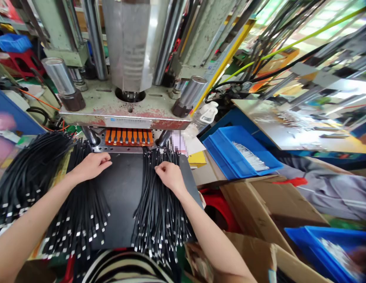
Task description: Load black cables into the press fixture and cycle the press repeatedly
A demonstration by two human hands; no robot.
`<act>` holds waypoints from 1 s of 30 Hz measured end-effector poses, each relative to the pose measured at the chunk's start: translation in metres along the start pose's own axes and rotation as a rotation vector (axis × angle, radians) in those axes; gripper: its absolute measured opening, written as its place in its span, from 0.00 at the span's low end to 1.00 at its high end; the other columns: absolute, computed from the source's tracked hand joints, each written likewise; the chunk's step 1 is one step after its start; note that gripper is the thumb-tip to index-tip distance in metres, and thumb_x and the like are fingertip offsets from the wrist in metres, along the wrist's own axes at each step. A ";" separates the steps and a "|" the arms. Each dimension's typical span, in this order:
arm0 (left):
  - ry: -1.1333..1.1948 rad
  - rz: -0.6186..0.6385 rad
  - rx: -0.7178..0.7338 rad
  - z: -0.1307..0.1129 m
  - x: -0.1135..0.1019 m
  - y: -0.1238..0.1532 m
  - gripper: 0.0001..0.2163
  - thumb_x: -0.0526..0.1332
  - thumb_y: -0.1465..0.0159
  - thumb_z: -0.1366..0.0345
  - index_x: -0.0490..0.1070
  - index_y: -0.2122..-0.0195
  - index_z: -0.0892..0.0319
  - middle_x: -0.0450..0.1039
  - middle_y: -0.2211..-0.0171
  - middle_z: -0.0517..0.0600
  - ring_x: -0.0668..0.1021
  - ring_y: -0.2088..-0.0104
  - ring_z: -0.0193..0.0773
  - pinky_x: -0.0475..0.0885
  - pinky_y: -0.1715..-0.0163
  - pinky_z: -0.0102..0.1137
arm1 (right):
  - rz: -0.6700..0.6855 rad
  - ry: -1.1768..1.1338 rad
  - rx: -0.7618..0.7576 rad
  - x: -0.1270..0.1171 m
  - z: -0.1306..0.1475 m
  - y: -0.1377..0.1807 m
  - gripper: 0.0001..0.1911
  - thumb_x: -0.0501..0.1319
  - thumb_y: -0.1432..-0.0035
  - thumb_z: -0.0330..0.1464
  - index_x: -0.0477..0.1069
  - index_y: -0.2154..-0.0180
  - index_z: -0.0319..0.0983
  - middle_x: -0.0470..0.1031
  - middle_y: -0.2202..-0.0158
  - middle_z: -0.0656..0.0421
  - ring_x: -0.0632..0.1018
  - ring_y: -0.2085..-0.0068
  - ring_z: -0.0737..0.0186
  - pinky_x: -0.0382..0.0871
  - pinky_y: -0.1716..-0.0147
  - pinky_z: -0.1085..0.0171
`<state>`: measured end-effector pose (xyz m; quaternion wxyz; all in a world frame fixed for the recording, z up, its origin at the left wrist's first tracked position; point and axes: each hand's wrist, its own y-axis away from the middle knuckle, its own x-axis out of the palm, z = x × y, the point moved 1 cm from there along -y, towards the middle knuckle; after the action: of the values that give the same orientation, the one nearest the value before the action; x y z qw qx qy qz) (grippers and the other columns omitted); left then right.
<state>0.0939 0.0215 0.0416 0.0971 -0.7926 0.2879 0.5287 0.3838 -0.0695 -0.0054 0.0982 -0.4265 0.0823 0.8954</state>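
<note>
My left hand [91, 165] rests with curled fingers on the top of a bundle of black cables [79, 212] at the left of a dark work mat [124, 188]. My right hand [170, 175] lies on a second bundle of black cables with metal tips [159, 212], fingers bent and pinching at the cable ends. Just beyond both hands an orange mould fixture [129, 136] holds several cable ends in slots, under the press machine [126, 51].
A large pile of black cables [26, 173] lies at the far left. A blue bin [239, 153] with small metal parts stands at the right, another blue bin [330, 247] lower right. Cardboard boxes [268, 212] sit at my right side.
</note>
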 end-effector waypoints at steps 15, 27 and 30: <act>0.580 -0.401 0.286 -0.103 -0.066 0.053 0.10 0.59 0.35 0.62 0.77 0.60 0.61 0.73 0.71 0.49 0.70 0.74 0.30 0.64 0.74 0.25 | 0.112 -0.788 -0.578 -0.025 0.110 0.054 0.03 0.59 0.39 0.31 0.66 0.67 0.41 0.75 0.74 0.63 0.72 0.77 0.70 0.67 0.75 0.69; 0.540 -0.455 0.379 -0.113 -0.076 0.046 0.15 0.58 0.35 0.66 0.71 0.79 0.62 0.65 0.75 0.47 0.70 0.74 0.30 0.65 0.76 0.25 | 0.065 -0.960 -0.487 -0.020 0.137 0.041 0.05 0.60 0.40 0.34 0.66 0.67 0.40 0.73 0.74 0.63 0.72 0.75 0.69 0.65 0.75 0.69; 0.555 -0.460 0.379 -0.112 -0.074 0.042 0.13 0.60 0.35 0.64 0.74 0.76 0.62 0.66 0.75 0.47 0.71 0.74 0.30 0.66 0.75 0.26 | 0.056 -0.946 -0.491 -0.020 0.137 0.039 0.05 0.60 0.40 0.34 0.66 0.67 0.40 0.72 0.75 0.63 0.71 0.76 0.69 0.65 0.75 0.69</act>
<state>0.1379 -0.0376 0.1612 0.2758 -0.9170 0.2106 0.1969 0.2845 -0.0775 0.0979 -0.0022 0.0158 -0.1714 0.9851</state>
